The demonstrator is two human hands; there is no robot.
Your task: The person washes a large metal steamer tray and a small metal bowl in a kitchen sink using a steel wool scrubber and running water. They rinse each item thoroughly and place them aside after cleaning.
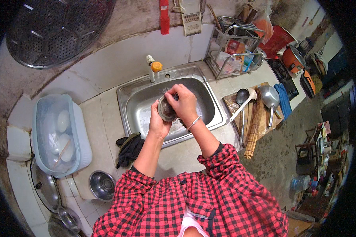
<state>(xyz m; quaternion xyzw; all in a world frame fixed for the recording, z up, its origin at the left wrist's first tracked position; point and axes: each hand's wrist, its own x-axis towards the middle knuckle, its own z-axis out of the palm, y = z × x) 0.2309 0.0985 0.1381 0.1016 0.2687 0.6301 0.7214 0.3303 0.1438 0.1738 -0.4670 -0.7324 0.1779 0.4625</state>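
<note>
My left hand (159, 122) grips a small round metal bowl (164, 110) from its left side, tilted above the sink. Over the bowl's right side, my right hand (183, 102) has its fingers curled around a dark scrubber (175, 97), mostly hidden by the fingers and palm. Both hands are over the stainless steel sink (141, 102), whose basin looks wet. Behind it rises a tap (152, 75) with an orange handle (157, 67); no stream of water is visible. A black cloth (130, 151) lies at the sink's front left corner, beside my left forearm.
To the left are a lidded plastic box (84, 148) and a metal bowl (102, 185). At right, a wooden board (230, 102) bears a ladle (242, 96), a white spoon (240, 109), a bamboo brush (253, 139) and a metal scoop (270, 94). A metal rack (240, 56) stands behind.
</note>
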